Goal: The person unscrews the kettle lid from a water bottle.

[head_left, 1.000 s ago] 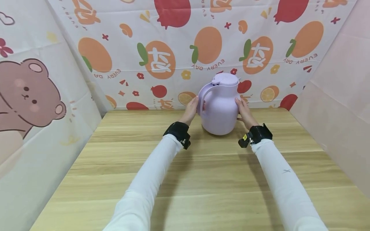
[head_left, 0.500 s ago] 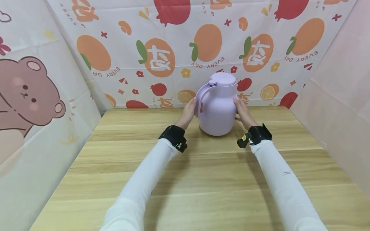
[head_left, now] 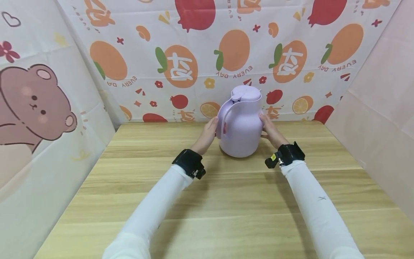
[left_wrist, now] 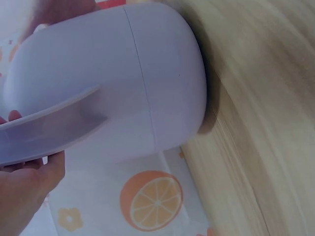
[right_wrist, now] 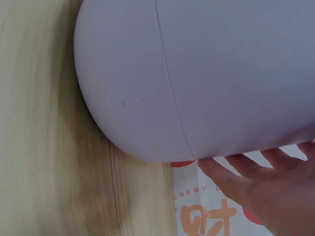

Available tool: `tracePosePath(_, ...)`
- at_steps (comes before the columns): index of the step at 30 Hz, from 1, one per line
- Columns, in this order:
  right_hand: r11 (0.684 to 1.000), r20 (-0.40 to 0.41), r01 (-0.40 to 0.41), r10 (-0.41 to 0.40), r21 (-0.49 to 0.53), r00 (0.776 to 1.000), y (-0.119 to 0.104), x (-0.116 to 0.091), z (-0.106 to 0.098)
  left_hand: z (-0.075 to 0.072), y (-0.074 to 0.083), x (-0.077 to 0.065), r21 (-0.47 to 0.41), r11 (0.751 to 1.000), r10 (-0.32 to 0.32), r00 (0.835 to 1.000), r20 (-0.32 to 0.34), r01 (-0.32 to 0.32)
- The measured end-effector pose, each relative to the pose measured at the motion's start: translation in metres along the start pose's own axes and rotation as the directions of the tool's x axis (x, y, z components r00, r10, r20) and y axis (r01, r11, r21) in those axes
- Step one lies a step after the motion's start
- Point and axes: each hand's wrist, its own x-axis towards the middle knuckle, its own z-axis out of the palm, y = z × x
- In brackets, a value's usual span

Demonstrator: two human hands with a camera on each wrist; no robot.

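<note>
A lilac vacuum jug (head_left: 242,127) with a round lid (head_left: 246,93) stands upright toward the far side of the wooden table, its base right at the surface. My left hand (head_left: 206,136) grips the jug's handle (left_wrist: 59,130) on the left side; in the left wrist view fingertips show at both edges of the handle. On the opposite side, my right hand (head_left: 272,132) lies against the jug's body. Its spread fingers (right_wrist: 248,167) press along the wall in the right wrist view, fairly straight, while the thumb is hidden there.
The wooden table (head_left: 226,216) reaches back to a fruit-printed cloth (head_left: 191,32) close behind the jug. A cloth with a bear print (head_left: 35,104) hangs at the left, and a pale pink cloth (head_left: 385,97) at the right.
The jug has moved a little to the left and nearer to me, with both hands staying on it. My left forearm has drawn back and to the left.
</note>
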Motion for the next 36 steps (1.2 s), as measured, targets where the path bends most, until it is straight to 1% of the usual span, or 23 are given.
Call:
tracePosePath(7,1.000,0.054,-0.005,0.006,-0.011,0.999,-0.002,-0.004,0.002,0.002,0.004,-0.015,0.012,0.999,0.033,0.999,0.019,-0.033)
tracePosePath(11,1.000,0.104,-0.002,0.002,0.002,0.995,-0.011,-0.012,0.006,0.002,0.005,-0.022,0.011,0.999,0.040,0.999,0.031,-0.040)
tracePosePath(15,1.000,0.170,0.021,-0.021,0.004,0.985,-0.022,-0.022,0.011,0.003,0.006,-0.031,0.015,0.999,0.041,0.999,0.033,-0.042)
tracePosePath(17,1.000,0.191,0.027,-0.028,0.008,0.981,-0.024,-0.025,0.012,0.004,0.006,-0.036,0.010,0.999,0.046,0.998,0.039,-0.047)
tracePosePath(21,1.000,0.221,0.024,-0.027,0.016,0.975,-0.017,-0.021,0.012,0.008,0.007,-0.047,-0.005,0.999,0.051,0.998,0.049,-0.051)
tracePosePath(24,1.000,0.234,0.025,-0.027,0.011,0.972,-0.007,-0.016,0.010,0.011,0.008,-0.054,-0.014,0.999,0.041,0.997,0.058,-0.040)
tracePosePath(27,0.999,0.247,0.043,-0.046,0.015,0.968,-0.001,-0.013,0.010,0.014,0.009,-0.060,-0.013,1.000,0.030,0.997,0.069,-0.029)
tracePosePath(33,0.996,0.295,0.076,-0.084,0.038,0.952,0.001,-0.011,0.010,0.019,0.010,-0.070,0.012,0.999,0.050,0.996,0.075,-0.051)
tracePosePath(36,0.995,0.324,0.092,-0.100,0.040,0.941,0.000,-0.012,0.010,0.021,0.011,-0.076,0.034,0.999,0.035,0.997,0.064,-0.037)
